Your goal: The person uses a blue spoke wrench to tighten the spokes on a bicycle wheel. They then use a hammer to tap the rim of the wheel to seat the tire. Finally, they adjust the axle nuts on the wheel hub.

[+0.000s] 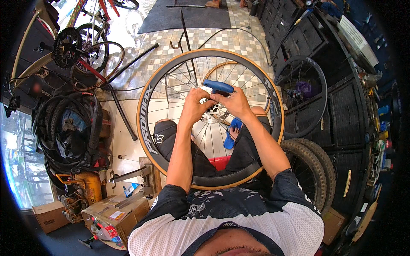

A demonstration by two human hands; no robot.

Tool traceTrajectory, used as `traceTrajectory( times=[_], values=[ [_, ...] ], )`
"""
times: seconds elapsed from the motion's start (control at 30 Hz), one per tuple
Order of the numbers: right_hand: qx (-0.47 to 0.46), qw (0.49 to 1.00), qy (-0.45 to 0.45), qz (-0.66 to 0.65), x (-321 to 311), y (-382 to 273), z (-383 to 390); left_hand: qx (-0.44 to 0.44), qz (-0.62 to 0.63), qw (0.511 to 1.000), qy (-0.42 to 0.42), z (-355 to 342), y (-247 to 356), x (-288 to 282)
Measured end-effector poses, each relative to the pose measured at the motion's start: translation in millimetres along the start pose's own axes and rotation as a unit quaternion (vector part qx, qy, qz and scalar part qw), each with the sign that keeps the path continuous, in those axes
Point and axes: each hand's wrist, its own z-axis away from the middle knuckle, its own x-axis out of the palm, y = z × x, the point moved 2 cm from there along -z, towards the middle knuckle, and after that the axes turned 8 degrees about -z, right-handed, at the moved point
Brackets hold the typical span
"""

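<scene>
A bicycle wheel [146, 128] with a dark deep rim and tan tyre lies across my lap. At its hub is a silver disc brake rotor [215, 111]. My right hand [235, 103] is closed on a blue-handled tool [218, 86] held over the hub; the tool's working end is hidden. My left hand [197, 105] is closed beside it, with its thumb and fingers pressed together close to the right thumb. Whatever the left fingers pinch is hidden. Both hands are just above the rotor.
A second wheel [322, 91] leans on black drawers [305, 42] at right, with knobby tyres [326, 166] nearer. Bikes, a pile of black tyres [47, 123], a vise [147, 177], an orange compressor [89, 185] and a cardboard box [121, 215] stand at left. A metal stand [185, 32] rises ahead.
</scene>
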Motion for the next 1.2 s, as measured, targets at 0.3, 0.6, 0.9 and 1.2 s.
traceTrajectory(
  times=[0.3, 0.6, 0.9, 1.2],
  values=[
    [-0.071, 0.992, -0.037, -0.101, 11.3, -1.3, 2.5, -0.006, 0.004, 1.0, 0.009, 1.5, -9.3, -0.5],
    [0.047, 0.985, -0.03, -0.162, 5.1, -18.1, -12.8, 0.011, 0.031, 0.999, -0.035, 2.2, 3.6, 10.0],
    [-0.255, 0.854, -0.153, 0.427, 19.4, -111.6, 2.9, -0.11, 0.201, 0.971, -0.063, 12.9, 12.6, -3.1],
    [-0.069, 0.997, -0.03, 0.03, -5.5, 5.3, -3.0, -0.07, 0.184, 0.979, -0.053, 10.5, -5.8, -2.3]
  ],
)
